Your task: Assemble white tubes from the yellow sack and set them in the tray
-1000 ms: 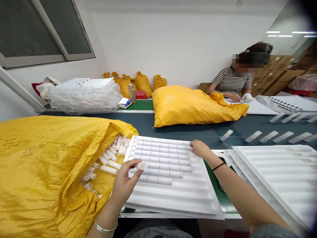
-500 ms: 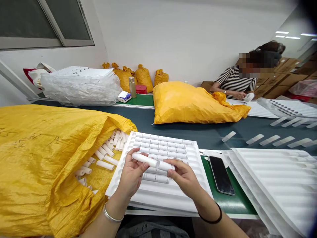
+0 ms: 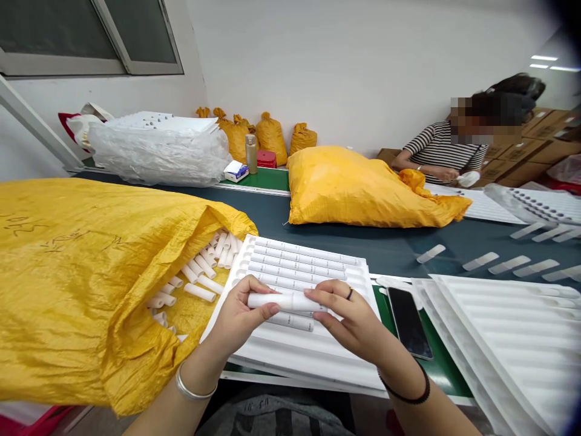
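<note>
My left hand (image 3: 242, 312) is closed round the left part of a white tube (image 3: 267, 301). Fingers of my right hand (image 3: 347, 312) pinch a second white tube (image 3: 303, 303) by its right part. The two tubes lie in one line and meet at a seam between my hands; whether one sits inside the other I cannot tell. Beneath them is a white grooved tray (image 3: 313, 357), with several printed white tubes (image 3: 290, 264) lying in its upper grooves. To the left, an open yellow sack (image 3: 113, 272) spills short white tubes (image 3: 200, 293).
A phone (image 3: 410, 324) lies right of the tray, beside stacked white grooved trays (image 3: 508, 327). Clear-looking pieces (image 3: 481, 261) rest on the dark belt (image 3: 267, 212). Behind is a full yellow sack (image 3: 363, 188). A co-worker in a striped shirt (image 3: 445, 148) handles something white at back right.
The two tubes, earlier at an angle and slightly offset, are now in line and touching end to end. My right hand has moved a little right. The whole view has shifted slightly.
</note>
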A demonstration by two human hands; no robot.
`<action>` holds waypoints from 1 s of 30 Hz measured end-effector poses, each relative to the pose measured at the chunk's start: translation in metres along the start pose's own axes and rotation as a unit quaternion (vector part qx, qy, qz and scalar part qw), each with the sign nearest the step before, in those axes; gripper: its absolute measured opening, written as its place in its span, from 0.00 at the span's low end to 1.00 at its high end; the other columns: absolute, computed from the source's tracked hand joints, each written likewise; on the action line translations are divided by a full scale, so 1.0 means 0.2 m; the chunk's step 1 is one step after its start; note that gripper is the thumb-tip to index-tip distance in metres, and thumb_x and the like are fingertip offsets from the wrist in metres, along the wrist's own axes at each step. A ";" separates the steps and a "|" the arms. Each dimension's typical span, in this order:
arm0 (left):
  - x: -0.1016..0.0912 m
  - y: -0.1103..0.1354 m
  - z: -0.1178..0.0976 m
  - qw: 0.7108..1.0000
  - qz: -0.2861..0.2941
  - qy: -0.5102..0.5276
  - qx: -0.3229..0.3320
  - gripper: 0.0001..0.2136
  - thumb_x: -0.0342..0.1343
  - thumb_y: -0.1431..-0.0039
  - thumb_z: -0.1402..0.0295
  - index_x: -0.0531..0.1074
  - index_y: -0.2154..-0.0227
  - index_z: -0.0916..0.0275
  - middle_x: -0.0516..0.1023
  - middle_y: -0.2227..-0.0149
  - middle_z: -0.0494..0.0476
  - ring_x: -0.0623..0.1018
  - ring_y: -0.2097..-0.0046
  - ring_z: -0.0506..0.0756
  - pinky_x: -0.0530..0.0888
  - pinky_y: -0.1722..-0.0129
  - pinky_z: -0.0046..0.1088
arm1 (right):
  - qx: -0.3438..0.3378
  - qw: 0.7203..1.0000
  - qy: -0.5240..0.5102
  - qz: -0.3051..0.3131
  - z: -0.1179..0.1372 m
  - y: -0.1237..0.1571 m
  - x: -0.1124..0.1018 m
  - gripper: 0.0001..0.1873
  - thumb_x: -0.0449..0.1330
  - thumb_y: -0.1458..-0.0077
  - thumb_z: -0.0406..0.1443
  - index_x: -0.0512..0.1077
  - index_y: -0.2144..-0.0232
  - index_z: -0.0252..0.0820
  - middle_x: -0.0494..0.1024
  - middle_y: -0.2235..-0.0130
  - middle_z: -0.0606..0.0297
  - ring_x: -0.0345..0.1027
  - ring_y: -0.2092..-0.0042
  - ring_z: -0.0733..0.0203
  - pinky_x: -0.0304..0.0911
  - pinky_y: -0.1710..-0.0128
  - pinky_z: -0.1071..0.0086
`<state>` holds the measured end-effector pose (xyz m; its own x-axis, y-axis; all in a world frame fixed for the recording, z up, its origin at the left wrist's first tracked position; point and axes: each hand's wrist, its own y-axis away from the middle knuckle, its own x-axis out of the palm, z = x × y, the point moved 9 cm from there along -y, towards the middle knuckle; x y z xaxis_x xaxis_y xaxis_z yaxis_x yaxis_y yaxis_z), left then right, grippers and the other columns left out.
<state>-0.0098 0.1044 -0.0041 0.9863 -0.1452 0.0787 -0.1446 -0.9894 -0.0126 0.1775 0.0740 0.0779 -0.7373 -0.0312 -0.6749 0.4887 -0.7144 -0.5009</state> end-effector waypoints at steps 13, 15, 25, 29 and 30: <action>0.20 0.14 -0.34 0.873 0.060 -0.346 0.337 0.14 0.58 0.42 0.73 0.69 0.53 0.62 0.76 0.61 0.56 0.75 0.59 0.52 0.74 0.57 0.28 | 0.201 0.974 -0.101 -0.024 -0.16 0.05 0.01 0.12 0.56 0.39 0.40 0.73 0.57 0.41 0.76 0.68 0.63 0.67 0.68 0.63 0.64 0.69 0.71; 0.22 0.17 -0.36 0.845 0.060 -0.371 0.381 0.17 0.58 0.42 0.76 0.67 0.50 0.63 0.76 0.61 0.58 0.74 0.58 0.52 0.74 0.57 0.29 | 0.241 0.957 -0.160 -0.022 -0.18 0.06 0.03 0.13 0.57 0.40 0.42 0.73 0.58 0.40 0.75 0.69 0.63 0.66 0.69 0.64 0.64 0.70 0.72; 0.27 0.13 -0.31 0.845 0.106 -0.406 0.332 0.25 0.55 0.40 0.71 0.55 0.41 0.61 0.74 0.59 0.59 0.75 0.58 0.54 0.75 0.57 0.31 | 0.174 0.975 -0.132 0.035 -0.13 0.05 0.07 0.18 0.57 0.39 0.40 0.69 0.49 0.41 0.75 0.58 0.57 0.69 0.58 0.58 0.67 0.58 0.64; 0.26 0.12 -0.23 0.897 0.074 -0.341 0.271 0.21 0.53 0.39 0.67 0.55 0.45 0.59 0.71 0.62 0.56 0.75 0.63 0.52 0.76 0.63 0.28 | 0.037 0.997 -0.058 0.023 -0.04 0.08 0.04 0.14 0.54 0.37 0.34 0.69 0.50 0.41 0.76 0.57 0.56 0.69 0.55 0.58 0.66 0.55 0.65; 0.26 0.13 -0.20 0.904 0.065 -0.332 0.263 0.18 0.53 0.39 0.67 0.56 0.49 0.59 0.71 0.62 0.56 0.75 0.63 0.52 0.76 0.65 0.27 | 0.034 0.998 -0.055 0.023 -0.04 0.09 0.04 0.14 0.53 0.37 0.34 0.69 0.49 0.40 0.76 0.58 0.56 0.70 0.56 0.59 0.67 0.56 0.66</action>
<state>0.0344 0.0703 0.0404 0.8196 -0.0542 -0.5704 -0.3764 -0.8015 -0.4647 0.1834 0.0656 0.0587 -0.7635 -0.1388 -0.6307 0.4929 -0.7562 -0.4303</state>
